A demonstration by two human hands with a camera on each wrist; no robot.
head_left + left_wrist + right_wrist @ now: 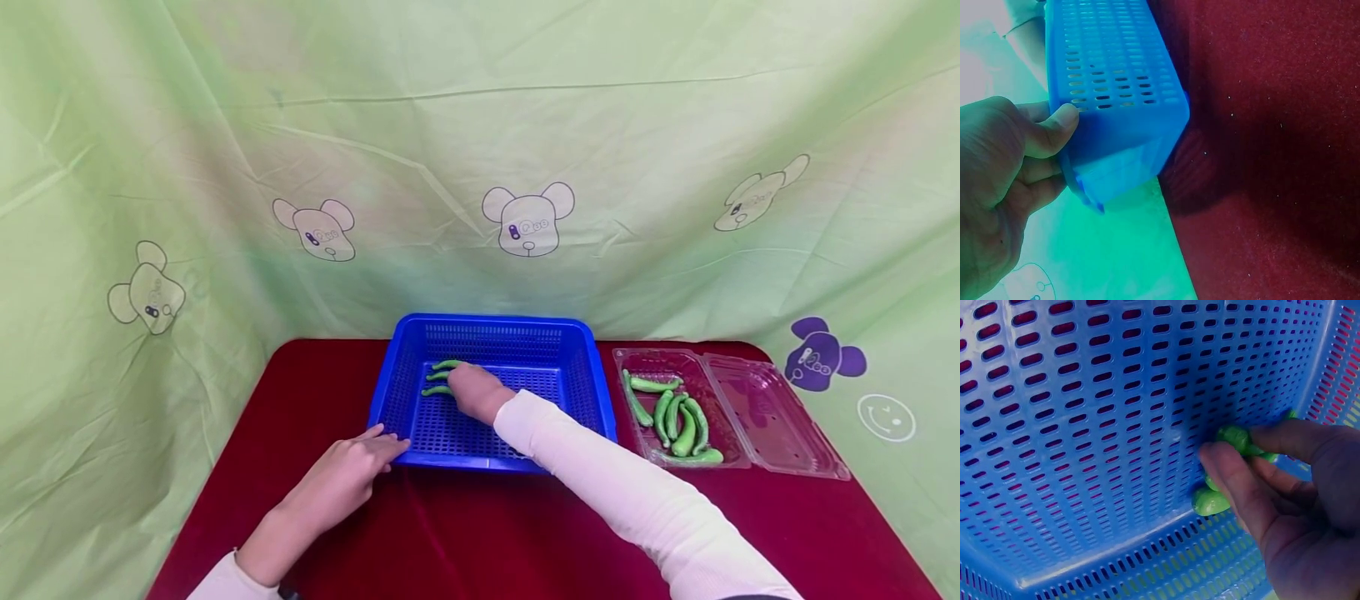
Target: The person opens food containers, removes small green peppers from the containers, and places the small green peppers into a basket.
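Observation:
A blue perforated plastic basket (pixel 480 461) stands on the table, with several green peppers (pixel 437 390) lying side by side in its left part. My left hand (pixel 345 479) grips the basket's near left corner. In the left wrist view, the thumb (pixel 1060 122) presses on the outer wall and the fingers pass behind the rim. Inside the basket, my right hand (pixel 476 392) pinches a green pepper (pixel 1233 439) between thumb and fingers, low over the slotted floor. Another pepper (pixel 1210 502) lies beneath these fingers; their far ends are partly hidden by the hand.
Right of the basket lies a clear plastic clamshell box (pixel 738 442) with several more green peppers (pixel 684 433). Its lid (pixel 780 425) is folded open to the right. A dark red cloth (pixel 480 533) covers the table, and a green printed curtain (pixel 420 275) hangs behind.

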